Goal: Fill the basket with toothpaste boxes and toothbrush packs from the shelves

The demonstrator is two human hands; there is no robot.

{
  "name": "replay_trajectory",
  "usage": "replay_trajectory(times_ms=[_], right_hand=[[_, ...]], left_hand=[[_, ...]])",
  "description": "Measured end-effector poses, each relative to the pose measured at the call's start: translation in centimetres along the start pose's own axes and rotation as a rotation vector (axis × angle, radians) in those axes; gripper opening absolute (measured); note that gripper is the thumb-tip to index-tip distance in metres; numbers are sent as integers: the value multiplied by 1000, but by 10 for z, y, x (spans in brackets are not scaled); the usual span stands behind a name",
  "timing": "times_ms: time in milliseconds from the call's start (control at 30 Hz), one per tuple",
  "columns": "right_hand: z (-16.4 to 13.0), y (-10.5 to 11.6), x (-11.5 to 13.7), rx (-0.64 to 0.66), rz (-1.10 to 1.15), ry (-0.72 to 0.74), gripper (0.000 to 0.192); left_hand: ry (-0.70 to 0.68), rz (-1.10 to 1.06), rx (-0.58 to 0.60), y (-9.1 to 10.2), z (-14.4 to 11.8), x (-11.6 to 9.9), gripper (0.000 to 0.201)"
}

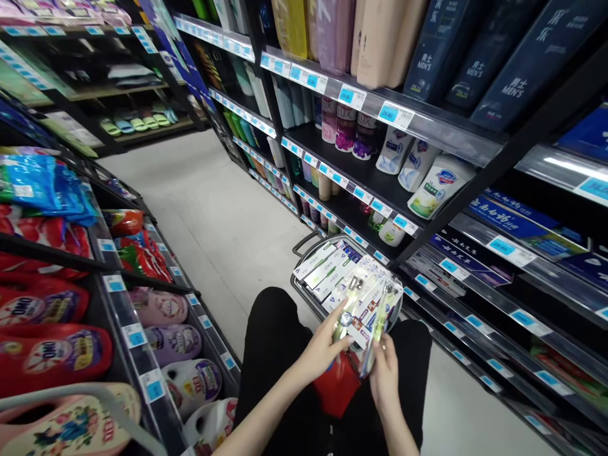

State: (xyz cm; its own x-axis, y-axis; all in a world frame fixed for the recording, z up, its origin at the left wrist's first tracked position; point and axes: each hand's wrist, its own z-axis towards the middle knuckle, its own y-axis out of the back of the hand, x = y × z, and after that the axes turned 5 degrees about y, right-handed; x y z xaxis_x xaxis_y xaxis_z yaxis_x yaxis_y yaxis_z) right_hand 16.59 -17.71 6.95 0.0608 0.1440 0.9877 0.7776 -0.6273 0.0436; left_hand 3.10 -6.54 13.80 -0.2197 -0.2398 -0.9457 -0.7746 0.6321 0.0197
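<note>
My left hand (pixel 327 345) is closed on a clear toothbrush pack (pixel 350 307), with the thumb and fingers at its lower end. My right hand (pixel 386 370) grips another clear toothbrush pack (pixel 381 320), tilted beside the first. Both packs are held above a dark shopping basket (pixel 308 296) standing in front of my knees. Rows of white toothpaste boxes (pixel 319 273) fill the basket, along with more clear packs towards its right side. Something red (pixel 336 386) lies between my legs below the hands; its kind is unclear.
To the right rise shelves of toothpaste boxes (pixel 513 218) and body wash bottles (pixel 439 187). Along the left stand shelves with red detergent bottles (pixel 52 358) and bagged goods (pixel 45 183). A pale floor aisle (pixel 209 209) runs ahead to slippers (pixel 137 123) on a far rack.
</note>
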Motion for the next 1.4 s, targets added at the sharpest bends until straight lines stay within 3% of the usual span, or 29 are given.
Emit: replay_trajectory(times_ms=[67,167,233,367,533,667,833,1100,1400], right_hand=[[19,18,-14,-75,-193,-74,48],[51,35,-26,-10,-631,-208,41],[69,34,-30,54,-895,-249,37],[97,4,-38,81,-1142,-250,38],[123,-35,-56,23,-1263,-278,41],[134,-45,-70,30,-1344,-285,47],[136,-33,-78,110,-1418,-246,42],[148,1,-79,330,-1489,-45,34],[172,0,-77,447,-1568,65,26]], left_hand=[[121,-181,-88,17,2,15,88],[205,-340,-375,56,3,41,101],[261,-314,-510,83,-1,58,92],[313,-226,-557,114,-13,84,64],[289,-275,-601,117,-16,89,55],[327,-309,-550,121,-12,84,54],[333,-328,-535,125,-12,85,52],[312,-310,-534,120,-11,84,48],[304,-277,-549,119,-10,88,49]])
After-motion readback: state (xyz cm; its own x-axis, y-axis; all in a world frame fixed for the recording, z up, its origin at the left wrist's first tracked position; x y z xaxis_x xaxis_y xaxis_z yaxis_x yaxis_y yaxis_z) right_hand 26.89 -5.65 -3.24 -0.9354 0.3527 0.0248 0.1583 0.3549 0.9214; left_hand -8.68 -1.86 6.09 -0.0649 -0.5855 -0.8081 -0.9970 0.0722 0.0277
